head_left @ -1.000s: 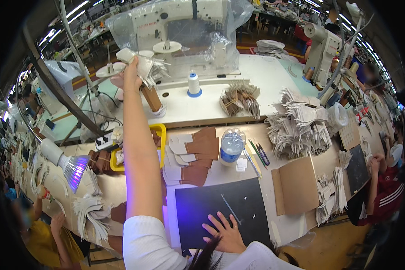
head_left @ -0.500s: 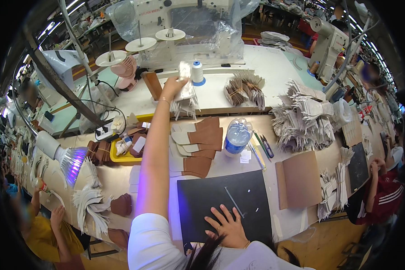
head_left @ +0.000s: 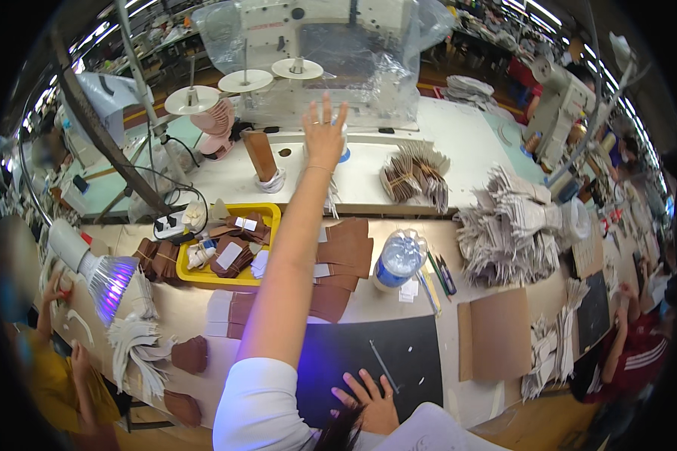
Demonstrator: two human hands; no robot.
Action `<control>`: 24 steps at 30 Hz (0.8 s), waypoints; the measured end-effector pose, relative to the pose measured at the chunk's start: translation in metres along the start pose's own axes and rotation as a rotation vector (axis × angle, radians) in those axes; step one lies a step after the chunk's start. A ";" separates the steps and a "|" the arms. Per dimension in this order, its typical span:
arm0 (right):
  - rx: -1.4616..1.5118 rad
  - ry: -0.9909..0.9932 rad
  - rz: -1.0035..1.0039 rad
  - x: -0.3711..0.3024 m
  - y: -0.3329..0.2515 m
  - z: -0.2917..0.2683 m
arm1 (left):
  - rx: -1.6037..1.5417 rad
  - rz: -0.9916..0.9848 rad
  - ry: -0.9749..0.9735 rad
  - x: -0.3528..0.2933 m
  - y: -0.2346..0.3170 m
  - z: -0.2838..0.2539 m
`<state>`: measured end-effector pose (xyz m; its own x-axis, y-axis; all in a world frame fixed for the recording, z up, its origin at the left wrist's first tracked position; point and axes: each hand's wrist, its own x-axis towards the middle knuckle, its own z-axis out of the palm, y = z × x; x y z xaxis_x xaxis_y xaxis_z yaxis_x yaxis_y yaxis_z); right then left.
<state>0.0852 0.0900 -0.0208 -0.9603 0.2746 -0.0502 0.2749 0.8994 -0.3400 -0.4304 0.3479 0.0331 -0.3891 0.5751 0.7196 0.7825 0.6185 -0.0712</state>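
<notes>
My left hand (head_left: 323, 141) is stretched far forward over the white machine table (head_left: 459, 120), its fingers spread with nothing gripped. A bundle of pale cut pieces (head_left: 332, 198) lies under my wrist, mostly hidden by it. Just behind the hand, a white thread cone on a blue base (head_left: 345, 155) is partly covered. My right hand (head_left: 370, 403) rests with fingers apart on a black mat (head_left: 421, 353), close to a thin grey stick-like tool (head_left: 384, 365). Beyond the mat lie overlapping brown-and-white cut pieces (head_left: 347, 252), partly behind my left forearm.
A yellow tray (head_left: 277, 219) of brown bundles stands left of my arm, with a lit lamp (head_left: 113, 279) further left. To the right are a water bottle (head_left: 400, 259), pens (head_left: 441, 274), a brown folder (head_left: 496, 334) and a heap of pale bundles (head_left: 508, 225). Co-workers sit on both sides.
My left hand has let go of the bundle of pale pieces, and its fingers have spread. The whole view has shifted slightly. My right hand stays on the mat.
</notes>
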 end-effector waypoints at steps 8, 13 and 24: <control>1.392 0.269 0.163 -0.005 0.005 0.070 | -0.423 -0.257 -0.418 0.016 0.033 0.031; 0.484 -0.289 0.084 0.003 0.012 -0.005 | -0.508 -0.173 -0.183 0.002 0.030 0.014; -0.074 -0.168 0.010 0.004 -0.002 -0.028 | -0.078 -0.039 0.754 0.137 -0.135 -0.148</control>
<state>0.0825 0.0986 0.0061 -0.9502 0.2290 -0.2112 0.2816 0.9212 -0.2684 -0.5180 0.2639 0.2435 -0.0014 0.0149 0.9999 0.8178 0.5754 -0.0074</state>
